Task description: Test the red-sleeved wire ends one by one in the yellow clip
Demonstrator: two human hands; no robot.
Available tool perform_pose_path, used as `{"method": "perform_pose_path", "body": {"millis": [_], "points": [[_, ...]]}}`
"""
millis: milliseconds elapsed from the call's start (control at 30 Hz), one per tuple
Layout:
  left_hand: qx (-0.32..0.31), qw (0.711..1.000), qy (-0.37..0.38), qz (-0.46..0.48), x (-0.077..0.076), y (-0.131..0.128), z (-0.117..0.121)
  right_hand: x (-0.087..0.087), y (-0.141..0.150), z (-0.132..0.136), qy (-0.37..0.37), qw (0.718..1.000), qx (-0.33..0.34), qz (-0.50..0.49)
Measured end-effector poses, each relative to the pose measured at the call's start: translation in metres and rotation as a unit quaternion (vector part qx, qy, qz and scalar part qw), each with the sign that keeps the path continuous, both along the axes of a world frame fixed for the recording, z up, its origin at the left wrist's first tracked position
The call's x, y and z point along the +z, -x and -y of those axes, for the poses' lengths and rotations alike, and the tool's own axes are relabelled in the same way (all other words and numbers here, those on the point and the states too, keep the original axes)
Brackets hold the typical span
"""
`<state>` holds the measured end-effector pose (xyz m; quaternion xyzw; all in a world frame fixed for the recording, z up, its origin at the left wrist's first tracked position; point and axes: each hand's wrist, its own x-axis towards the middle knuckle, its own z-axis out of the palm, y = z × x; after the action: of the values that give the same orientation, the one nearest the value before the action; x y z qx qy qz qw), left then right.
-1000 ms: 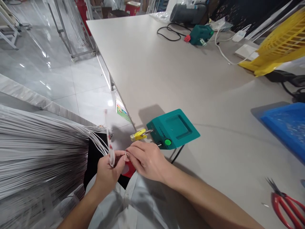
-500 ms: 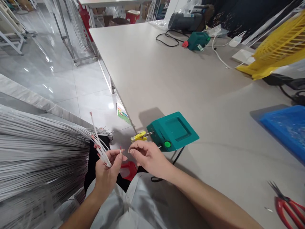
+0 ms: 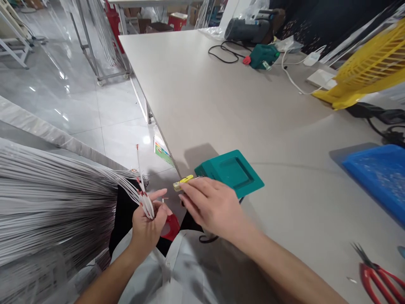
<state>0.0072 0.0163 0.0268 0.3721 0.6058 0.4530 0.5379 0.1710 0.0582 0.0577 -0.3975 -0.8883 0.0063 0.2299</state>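
My left hand [image 3: 147, 223] is closed round a bundle of thin white wires [image 3: 147, 204] with reddish ends. One wire sticks up above the others, and a short wire end [image 3: 163, 200] shows by the thumb, while the index finger points out to the right. My right hand [image 3: 215, 207] is at the front of a green box-shaped device [image 3: 218, 166], partly covering it. Its bent index finger reaches the yellow clip [image 3: 186, 179] on the device's left side; the thumb is a little apart below. Nothing shows between them, and the other fingers are hidden.
Long white wires [image 3: 57, 198] hang in a mass at the left. On the table [image 3: 205, 97] are red-handled pliers [image 3: 376, 274], a blue tray [image 3: 379, 173], a yellow fan [image 3: 370, 63], a second green device [image 3: 264, 55] and a dark motor [image 3: 247, 29]. A red stool [image 3: 171, 228] is below.
My right hand has moved right and over the green device's front, covering its green button. My left hand has shifted slightly right with the wires, its index finger now stretched out.
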Motion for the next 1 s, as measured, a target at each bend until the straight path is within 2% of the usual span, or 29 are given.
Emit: {"method": "perform_pose_path", "body": {"millis": [167,433,633,833,1000], "points": [[-0.035,0.999,-0.017,-0.002,-0.003,0.001,-0.007,0.005,-0.018,-0.016,0.002,0.987,-0.016,0.157],[-0.051,0.997,-0.021,0.049,-0.006,-0.008,-0.016,0.010,-0.016,-0.035,0.007,0.969,0.032,0.246],[-0.027,0.999,-0.016,0.043,-0.007,-0.012,-0.018,0.008,-0.017,-0.048,0.065,0.969,0.049,0.235],[-0.041,0.999,-0.025,0.024,-0.012,-0.013,-0.018,0.010,-0.017,-0.048,0.070,0.971,0.053,0.222],[-0.053,0.998,-0.036,-0.002,-0.011,-0.015,-0.019,0.011,-0.016,-0.047,0.070,0.964,0.047,0.252]]}}
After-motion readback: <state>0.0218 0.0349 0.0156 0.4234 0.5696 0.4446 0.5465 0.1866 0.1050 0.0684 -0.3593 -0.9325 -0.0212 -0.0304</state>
